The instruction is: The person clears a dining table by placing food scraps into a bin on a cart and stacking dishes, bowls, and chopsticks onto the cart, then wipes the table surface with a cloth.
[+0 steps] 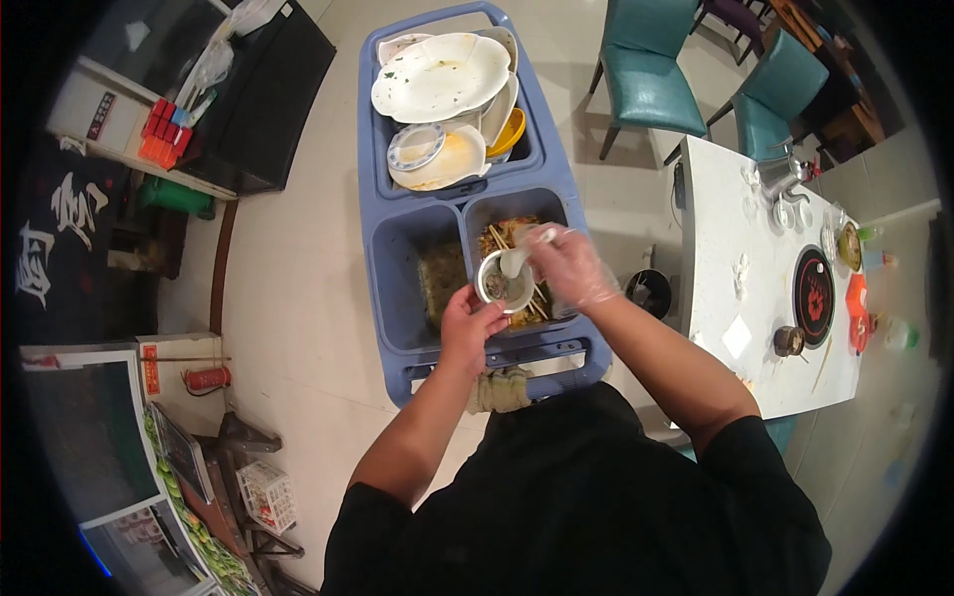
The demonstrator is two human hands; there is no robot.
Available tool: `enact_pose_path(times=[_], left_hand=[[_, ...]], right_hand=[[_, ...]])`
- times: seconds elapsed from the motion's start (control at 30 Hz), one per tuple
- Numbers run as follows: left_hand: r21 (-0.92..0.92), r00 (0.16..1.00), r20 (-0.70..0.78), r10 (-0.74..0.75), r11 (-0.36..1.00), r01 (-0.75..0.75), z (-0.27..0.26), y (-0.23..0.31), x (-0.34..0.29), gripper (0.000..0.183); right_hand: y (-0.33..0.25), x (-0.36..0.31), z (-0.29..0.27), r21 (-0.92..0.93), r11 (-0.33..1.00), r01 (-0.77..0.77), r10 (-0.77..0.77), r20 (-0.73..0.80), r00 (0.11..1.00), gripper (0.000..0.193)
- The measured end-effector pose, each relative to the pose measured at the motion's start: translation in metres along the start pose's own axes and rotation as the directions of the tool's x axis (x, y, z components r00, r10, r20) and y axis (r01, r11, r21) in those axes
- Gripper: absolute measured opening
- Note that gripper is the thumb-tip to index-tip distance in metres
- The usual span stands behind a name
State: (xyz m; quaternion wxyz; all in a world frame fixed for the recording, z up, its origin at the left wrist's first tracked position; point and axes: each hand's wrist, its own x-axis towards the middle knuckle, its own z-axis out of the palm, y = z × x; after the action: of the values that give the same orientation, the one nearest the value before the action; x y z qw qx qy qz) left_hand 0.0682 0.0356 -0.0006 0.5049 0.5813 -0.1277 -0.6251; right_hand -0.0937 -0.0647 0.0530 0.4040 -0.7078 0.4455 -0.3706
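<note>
My left hand (471, 326), bare, grips a small white bowl (519, 300) by its near left side. The bowl has dark scraps inside. In a clear plastic glove, my right hand (570, 264) is closed on a white spoon (517, 259), whose head dips into the bowl. Both hands are over the right front bin (482, 204) of a blue cart (370, 199). Food waste and several chopsticks (498, 236) lie in that bin. The left front bin (393, 268) has murky, dark contents at its bottom.
Dirty white plates (447, 74) and a yellow bowl (509, 131) fill the cart's far bin. To the right stands a white table (711, 248) with a round black hot plate (815, 298), a kettle and cups. Teal chairs (651, 84) are beyond. A cloth (500, 390) hangs on the cart's near handle.
</note>
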Motion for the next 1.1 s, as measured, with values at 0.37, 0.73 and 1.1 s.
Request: enact_pose_path(times=[0.37, 0.73, 1.1], left_hand=[[0.691, 0.871, 0.144, 0.470, 0.582, -0.428, 0.034, 0.010, 0.009, 0.054], [0.726, 0.911, -0.053, 0.409, 0.642, -0.246, 0.033, 0.006, 0.012, 0.046], [-0.008, 0.988, -0.100, 0.115, 0.993, -0.116, -0.060, 0.088, 0.172, 0.028]], right_hand=[[0.049, -0.038, -0.004, 0.802, 0.166, -0.574, 0.556, 0.404, 0.726, 0.022], [0.050, -0.049, -0.011, 0.202, 0.935, -0.293, 0.251, 0.209, 0.945, 0.022], [0.017, -0.062, -0.054, -0.102, 0.957, -0.272, 0.283, 0.108, 0.953, 0.041]])
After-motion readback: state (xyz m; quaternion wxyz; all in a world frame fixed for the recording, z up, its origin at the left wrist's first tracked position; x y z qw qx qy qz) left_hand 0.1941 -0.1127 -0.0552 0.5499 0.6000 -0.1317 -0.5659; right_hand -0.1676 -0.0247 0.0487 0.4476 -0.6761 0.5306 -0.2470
